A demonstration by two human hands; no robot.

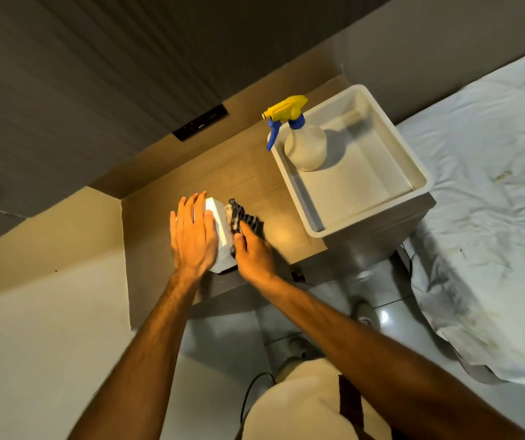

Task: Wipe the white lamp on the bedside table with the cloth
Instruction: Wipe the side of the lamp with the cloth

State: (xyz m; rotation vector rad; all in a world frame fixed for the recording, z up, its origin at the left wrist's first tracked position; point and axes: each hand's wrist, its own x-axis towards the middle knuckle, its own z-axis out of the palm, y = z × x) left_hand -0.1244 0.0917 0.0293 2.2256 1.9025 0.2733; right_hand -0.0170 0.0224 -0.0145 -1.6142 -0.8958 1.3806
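The white lamp (221, 230) is a boxy white block standing at the front left of the wooden bedside table (166, 249). My left hand (193, 236) lies flat on top of it, fingers spread, covering most of its top. My right hand (254, 254) grips a dark striped cloth (242, 217) and presses it against the lamp's right side. The lamp's base is partly hidden by my hands.
A white plastic tub (365, 198) sits on the table's right half, holding a white spray bottle (305, 144) with a yellow and blue trigger. A black switch panel (200, 122) is on the back wall. The bed (492, 201) lies to the right.
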